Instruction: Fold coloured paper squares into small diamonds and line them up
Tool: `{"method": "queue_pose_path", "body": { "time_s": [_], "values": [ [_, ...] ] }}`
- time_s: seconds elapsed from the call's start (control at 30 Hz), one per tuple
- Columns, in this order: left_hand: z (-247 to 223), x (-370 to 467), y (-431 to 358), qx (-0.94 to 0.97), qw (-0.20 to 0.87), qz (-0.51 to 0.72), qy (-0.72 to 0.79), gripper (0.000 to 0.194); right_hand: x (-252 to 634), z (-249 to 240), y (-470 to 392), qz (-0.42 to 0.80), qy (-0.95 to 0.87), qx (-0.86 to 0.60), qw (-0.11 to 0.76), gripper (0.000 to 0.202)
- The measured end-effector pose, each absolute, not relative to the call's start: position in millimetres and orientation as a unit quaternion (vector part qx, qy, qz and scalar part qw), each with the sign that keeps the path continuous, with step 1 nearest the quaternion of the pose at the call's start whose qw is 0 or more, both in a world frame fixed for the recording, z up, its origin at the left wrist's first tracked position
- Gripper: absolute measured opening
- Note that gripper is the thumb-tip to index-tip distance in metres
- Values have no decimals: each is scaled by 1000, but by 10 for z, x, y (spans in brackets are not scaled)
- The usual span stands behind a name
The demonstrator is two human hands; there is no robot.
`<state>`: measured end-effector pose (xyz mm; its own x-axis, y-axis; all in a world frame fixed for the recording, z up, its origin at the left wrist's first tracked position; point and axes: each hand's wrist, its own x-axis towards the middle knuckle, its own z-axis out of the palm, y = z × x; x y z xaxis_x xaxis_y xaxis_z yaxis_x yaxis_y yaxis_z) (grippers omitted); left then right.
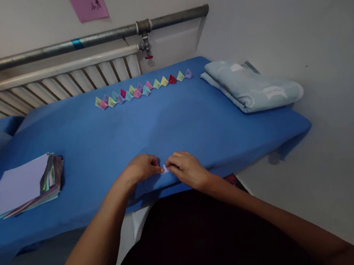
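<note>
Between my fingertips lies a small piece of light purple paper [165, 168], near the front edge of the blue-covered table [99, 139]. My left hand [144, 167] pinches its left side, with the fingers closed. From the other side my right hand [184, 167] grips it, fingers curled and pressed together. Most of the paper is hidden by the fingers, so its folds cannot be made out. Farther back on the cloth, several small folded paper pieces [137, 93] in many colours stand in two staggered rows.
A stack of coloured paper with a pale purple sheet [22, 180] on top lies at the left. On the right is a folded light blue blanket [256, 88]. A white radiator [90, 76] and a metal pipe [101, 38] run along the wall behind.
</note>
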<state>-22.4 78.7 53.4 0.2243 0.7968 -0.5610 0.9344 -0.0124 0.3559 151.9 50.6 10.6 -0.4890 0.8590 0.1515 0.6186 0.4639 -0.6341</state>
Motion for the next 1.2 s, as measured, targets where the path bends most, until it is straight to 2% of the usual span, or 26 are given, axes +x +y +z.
{"method": "queue_pose_path", "body": {
  "time_s": [0.3, 0.67, 0.8, 1.0, 1.2],
  "values": [
    [678, -174, 947, 723, 292, -207, 591, 34, 1521, 115, 513, 257, -822, -448, 240, 14],
    [664, -239, 948, 732, 306, -223, 566, 49, 1512, 110, 511, 253, -823, -448, 241, 14],
    [698, -187, 959, 719, 318, -235, 571, 47, 1517, 106, 520, 253, -824, -446, 239, 14],
    [731, -121, 954, 699, 317, -258, 587, 40, 1516, 155, 535, 271, -824, -444, 226, 4],
    [723, -139, 887, 711, 290, -238, 595, 38, 1577, 188, 531, 279, -821, -448, 218, 6]
  ]
}}
